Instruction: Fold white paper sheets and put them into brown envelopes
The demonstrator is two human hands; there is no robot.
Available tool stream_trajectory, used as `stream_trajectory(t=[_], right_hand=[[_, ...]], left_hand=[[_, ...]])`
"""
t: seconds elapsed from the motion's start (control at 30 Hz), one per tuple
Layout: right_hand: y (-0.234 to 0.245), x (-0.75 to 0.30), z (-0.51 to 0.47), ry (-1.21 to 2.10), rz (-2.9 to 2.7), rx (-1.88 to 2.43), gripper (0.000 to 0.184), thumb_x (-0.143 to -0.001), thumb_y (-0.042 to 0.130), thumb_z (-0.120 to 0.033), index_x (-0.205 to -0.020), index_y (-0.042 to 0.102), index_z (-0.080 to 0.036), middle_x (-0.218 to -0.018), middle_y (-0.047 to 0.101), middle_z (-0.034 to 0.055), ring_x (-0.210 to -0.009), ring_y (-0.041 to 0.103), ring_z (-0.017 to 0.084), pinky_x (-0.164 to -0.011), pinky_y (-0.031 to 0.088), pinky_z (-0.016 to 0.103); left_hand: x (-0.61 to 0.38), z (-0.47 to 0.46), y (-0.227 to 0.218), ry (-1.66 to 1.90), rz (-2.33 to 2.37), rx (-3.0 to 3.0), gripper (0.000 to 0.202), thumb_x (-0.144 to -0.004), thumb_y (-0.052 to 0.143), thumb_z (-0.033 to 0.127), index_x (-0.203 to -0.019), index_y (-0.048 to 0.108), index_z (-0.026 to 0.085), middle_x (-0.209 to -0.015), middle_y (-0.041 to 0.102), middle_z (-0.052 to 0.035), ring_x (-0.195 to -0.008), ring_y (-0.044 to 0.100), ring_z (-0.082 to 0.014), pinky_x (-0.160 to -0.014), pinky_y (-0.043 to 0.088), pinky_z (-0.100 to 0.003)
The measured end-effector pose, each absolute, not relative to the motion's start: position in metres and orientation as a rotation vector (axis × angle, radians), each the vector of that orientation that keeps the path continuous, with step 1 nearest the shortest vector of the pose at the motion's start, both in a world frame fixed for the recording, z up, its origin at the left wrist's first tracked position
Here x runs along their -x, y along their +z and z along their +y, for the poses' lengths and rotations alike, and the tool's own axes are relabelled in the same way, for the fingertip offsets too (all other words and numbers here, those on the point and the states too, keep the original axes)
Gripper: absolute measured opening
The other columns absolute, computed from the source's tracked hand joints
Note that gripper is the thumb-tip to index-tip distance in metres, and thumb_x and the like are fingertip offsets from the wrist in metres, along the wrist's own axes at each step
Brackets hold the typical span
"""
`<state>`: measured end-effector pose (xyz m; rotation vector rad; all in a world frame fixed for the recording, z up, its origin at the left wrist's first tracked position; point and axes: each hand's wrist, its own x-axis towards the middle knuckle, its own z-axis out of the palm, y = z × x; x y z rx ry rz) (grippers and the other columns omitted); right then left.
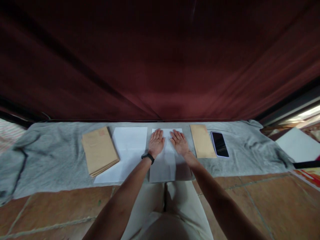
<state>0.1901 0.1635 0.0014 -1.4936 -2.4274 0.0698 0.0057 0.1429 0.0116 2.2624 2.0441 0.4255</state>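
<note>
A white sheet of paper point(162, 170) lies in front of me on the grey cloth, with a faint crease or edge running lengthwise on it. My left hand point(156, 142) rests flat on its left side, fingers stretched forward. On its right side my right hand point(179, 141) lies flat too, fingers spread a little. Both palms face down and neither hand grasps anything. Left of this sheet are more white paper point(130, 150) and a stack of brown envelopes point(100, 150) overlapping it. A single brown envelope point(203, 141) lies to the right of my right hand.
Beside the single envelope is a phone point(220, 144) with a dark screen and a purple edge. A grey cloth point(245, 150) covers the long work surface. Dark red fabric point(160, 66) hangs behind it. Terracotta tiles point(62, 210) form the floor. A white panel point(300, 145) stands at far right.
</note>
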Motion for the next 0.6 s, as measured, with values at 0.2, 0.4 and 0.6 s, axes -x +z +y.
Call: stream_trajectory(t=[0.2, 0.4, 0.6], right_hand=[[0.0, -0.195, 0.166, 0.063, -2.403, 1.484, 0.05, -0.107, 0.033, -0.038, -0.153, 0.043, -0.021, -0.16, 0.039, 0.0097, -0.148, 0.039, 0.025, -0.123, 0.026, 0.048], [0.001, -0.196, 0.165, 0.055, -2.451, 1.456, 0.051, -0.106, 0.037, -0.035, -0.154, 0.042, -0.017, -0.162, 0.035, 0.0116, -0.151, 0.033, 0.025, -0.124, 0.023, 0.047], [0.001, -0.193, 0.164, 0.104, -2.428, 1.495, 0.051, -0.105, 0.037, -0.035, -0.154, 0.042, -0.02, -0.161, 0.038, 0.0085, -0.15, 0.035, 0.023, -0.125, 0.022, 0.047]], left_hand=[[-0.005, 0.12, 0.023, 0.468, 2.092, -2.219, 0.058, -0.103, 0.029, 0.031, -0.152, 0.039, 0.003, -0.16, 0.038, -0.019, -0.153, 0.029, -0.0276, -0.125, 0.025, -0.048], [-0.047, 0.041, 0.021, 0.483, 1.743, -2.462, 0.056, -0.103, 0.038, 0.039, -0.153, 0.039, 0.012, -0.163, 0.035, -0.0146, -0.154, 0.027, -0.028, -0.125, 0.026, -0.051], [-0.044, -0.004, 0.021, 0.392, 1.603, -2.562, 0.052, -0.102, 0.043, 0.045, -0.15, 0.045, 0.026, -0.161, 0.041, -0.0068, -0.151, 0.032, -0.0273, -0.124, 0.027, -0.052]])
